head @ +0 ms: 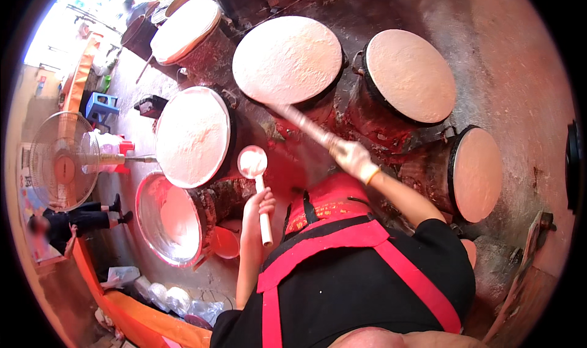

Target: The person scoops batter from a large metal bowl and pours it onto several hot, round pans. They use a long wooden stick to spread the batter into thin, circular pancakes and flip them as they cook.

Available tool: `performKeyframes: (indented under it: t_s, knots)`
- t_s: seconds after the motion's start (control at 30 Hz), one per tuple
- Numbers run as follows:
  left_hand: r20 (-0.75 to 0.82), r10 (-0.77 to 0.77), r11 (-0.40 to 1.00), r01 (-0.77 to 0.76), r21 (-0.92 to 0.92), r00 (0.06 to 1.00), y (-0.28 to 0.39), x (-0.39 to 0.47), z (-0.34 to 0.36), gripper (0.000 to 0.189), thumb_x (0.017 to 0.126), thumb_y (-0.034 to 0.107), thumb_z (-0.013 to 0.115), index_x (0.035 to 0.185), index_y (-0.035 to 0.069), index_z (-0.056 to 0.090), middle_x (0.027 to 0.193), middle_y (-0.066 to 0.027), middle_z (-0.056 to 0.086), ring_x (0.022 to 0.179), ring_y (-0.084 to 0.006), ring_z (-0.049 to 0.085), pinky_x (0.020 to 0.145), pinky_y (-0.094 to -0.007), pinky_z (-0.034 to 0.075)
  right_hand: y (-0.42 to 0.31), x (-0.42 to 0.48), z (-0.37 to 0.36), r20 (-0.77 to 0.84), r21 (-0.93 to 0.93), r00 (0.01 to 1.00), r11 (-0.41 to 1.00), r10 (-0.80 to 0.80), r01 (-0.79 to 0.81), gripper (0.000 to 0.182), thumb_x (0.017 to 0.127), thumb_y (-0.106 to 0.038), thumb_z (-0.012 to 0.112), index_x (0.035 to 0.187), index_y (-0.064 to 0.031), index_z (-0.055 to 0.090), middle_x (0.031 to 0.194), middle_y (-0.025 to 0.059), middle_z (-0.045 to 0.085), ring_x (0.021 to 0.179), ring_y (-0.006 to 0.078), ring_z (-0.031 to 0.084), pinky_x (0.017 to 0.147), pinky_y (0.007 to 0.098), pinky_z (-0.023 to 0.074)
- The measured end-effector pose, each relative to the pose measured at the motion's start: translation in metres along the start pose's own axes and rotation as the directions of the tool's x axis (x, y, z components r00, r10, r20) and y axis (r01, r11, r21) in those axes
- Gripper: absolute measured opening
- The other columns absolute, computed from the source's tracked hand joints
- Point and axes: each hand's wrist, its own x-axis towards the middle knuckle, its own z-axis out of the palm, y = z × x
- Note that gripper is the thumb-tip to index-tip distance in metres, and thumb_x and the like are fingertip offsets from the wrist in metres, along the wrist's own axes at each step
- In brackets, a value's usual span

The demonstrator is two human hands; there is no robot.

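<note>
My left hand (259, 206) is bare and wraps the pale handle of a ladle (252, 161), whose round bowl holds a white substance. My right hand (354, 159), in a whitish work glove, grips a long stick-like tool (306, 124). The tool's blurred far end meets the near edge of the middle round griddle (288, 60), or hovers just over it; I cannot tell which. A pale, wrinkled layer spreads across that griddle. Left of the ladle, another round griddle (192, 137) carries a similar white layer. Below it a wide metal basin (179, 222) contains a pale mass.
More coated griddles on drum-like stoves curve around me: one upper left (185, 30), one upper right (411, 75), one at right (478, 174). A standing fan (64, 161), a blue stool (102, 106) and a person (78, 226) are at left. A red bucket (225, 242) sits beside the basin.
</note>
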Motion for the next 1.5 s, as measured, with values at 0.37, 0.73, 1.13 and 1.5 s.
performKeyframes:
  t_s: [0.37, 0.73, 1.13, 1.5]
  knots:
    - [0.023, 0.022, 0.999, -0.021, -0.024, 0.999, -0.016, -0.006, 0.012, 0.009, 0.096, 0.006, 0.044, 0.101, -0.001, 0.042, 0.067, 0.0002, 0.035, 0.049, -0.0043, 0.032, 0.034, -0.0159, 0.029, 0.029, -0.029, -0.088, -0.45, -0.241, 0.891, 0.952, 0.064, -0.19, 0.032, 0.087, -0.03, 0.059, 0.114, -0.0128, 0.063, 0.081, 0.0181, 0.064, 0.075, 0.0368, 0.061, 0.064, 0.0444, 0.0485]
    - [0.088, -0.044, 0.994, 0.053, -0.1, 0.995, -0.031, -0.007, 0.036, 0.015, 0.096, 0.007, 0.043, 0.107, -0.003, 0.043, 0.068, 0.0, 0.035, 0.05, -0.0049, 0.032, 0.035, -0.0163, 0.03, 0.041, -0.039, -0.151, -0.321, -0.32, 0.937, 0.915, 0.137, -0.244, 0.038, 0.087, -0.035, 0.055, 0.121, -0.0174, 0.059, 0.095, 0.0169, 0.066, 0.09, 0.0362, 0.062, 0.077, 0.0437, 0.0494]
    - [-0.037, 0.305, 0.927, -0.306, -0.217, 0.952, -0.061, -0.052, 0.011, 0.015, 0.095, 0.007, 0.045, 0.107, -0.002, 0.044, 0.071, -0.0025, 0.04, 0.05, -0.0047, 0.035, 0.035, -0.0144, 0.029, -0.003, 0.053, 0.002, 0.477, 0.535, 0.875, 0.817, -0.081, -0.216, 0.035, 0.098, -0.022, 0.045, 0.131, -0.0114, 0.048, 0.067, 0.0002, 0.056, 0.047, 0.0063, 0.048, 0.042, 0.0228, 0.0396]
    - [-0.053, 0.586, 0.807, -0.588, -0.06, 0.809, 0.006, -0.13, -0.08, 0.017, 0.095, 0.007, 0.045, 0.111, 0.0, 0.045, 0.075, -0.0014, 0.04, 0.052, -0.0039, 0.034, 0.038, -0.0155, 0.027, -0.071, 0.051, 0.104, 0.474, 0.396, 0.88, 0.89, 0.013, -0.227, 0.045, 0.099, -0.024, 0.041, 0.143, -0.025, 0.034, 0.062, 0.0016, 0.052, 0.038, 0.0082, 0.043, 0.036, 0.0241, 0.037]
